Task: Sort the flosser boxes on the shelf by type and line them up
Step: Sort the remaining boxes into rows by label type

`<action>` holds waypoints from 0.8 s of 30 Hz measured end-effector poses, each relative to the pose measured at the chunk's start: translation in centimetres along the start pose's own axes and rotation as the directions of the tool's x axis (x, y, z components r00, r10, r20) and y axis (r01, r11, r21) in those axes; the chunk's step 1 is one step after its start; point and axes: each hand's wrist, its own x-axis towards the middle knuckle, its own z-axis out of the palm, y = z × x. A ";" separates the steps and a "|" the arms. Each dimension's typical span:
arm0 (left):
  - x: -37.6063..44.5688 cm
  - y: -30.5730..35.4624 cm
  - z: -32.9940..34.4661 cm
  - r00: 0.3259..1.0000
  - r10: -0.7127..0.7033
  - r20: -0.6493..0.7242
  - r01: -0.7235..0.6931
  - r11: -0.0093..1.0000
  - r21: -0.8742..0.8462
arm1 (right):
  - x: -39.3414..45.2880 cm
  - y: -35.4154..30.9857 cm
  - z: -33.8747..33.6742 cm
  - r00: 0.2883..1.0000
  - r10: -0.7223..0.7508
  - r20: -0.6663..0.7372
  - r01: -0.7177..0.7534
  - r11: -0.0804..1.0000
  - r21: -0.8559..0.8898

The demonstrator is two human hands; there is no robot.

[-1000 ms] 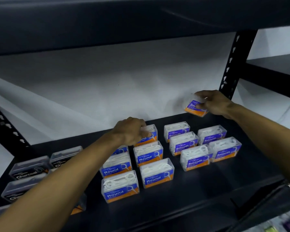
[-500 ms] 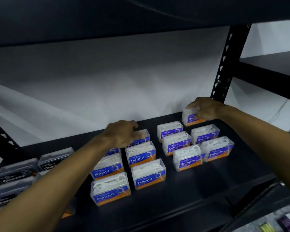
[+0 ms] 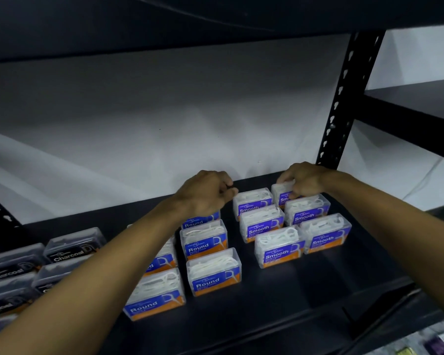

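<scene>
While both arms reach to the far side of the shelf: the boxes lie in three groups on its dark board.
Right hand: fingers curled over the top of the far-right Smooth box, holding it where it stands on the shelf at the far end of the right column.
Left hand: fingers curled in a loose fist over the far Round box; whether it grips the box cannot be told, since the hand hides the top.
Smooth boxes: six in two columns right of centre, labels facing near. The left column has a far box, a middle box and a near box. The right column has the held box, then a middle box and a near box. Neighbours in each column touch or nearly touch.
Round boxes: two columns left of the Smooth group. The right column has the far box under the left hand, a middle one and a near one. The left column is mostly hidden by the left forearm; its nearest box shows plainly, and another just beyond it shows in part.
Charcoal boxes: dark, at the far left of the shelf, several in rows, those at the frame edge blurred.
Upright post: black, with slots, behind the right hand.
Back wall: plain white.
</scene>
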 end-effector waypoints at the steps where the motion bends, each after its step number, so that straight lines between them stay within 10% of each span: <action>1: 0.4 0.5 0.2 1.000 0.003 0.020 -0.003 1.000 0.005 | 0.0 0.1 0.0 1.000 -0.002 -0.001 0.002 1.000 0.000; 24: 4.2 3.9 3.1 0.980 -0.024 0.195 0.014 0.999 0.052 | 0.0 1.5 -0.1 0.996 -0.089 -0.005 0.089 0.988 0.122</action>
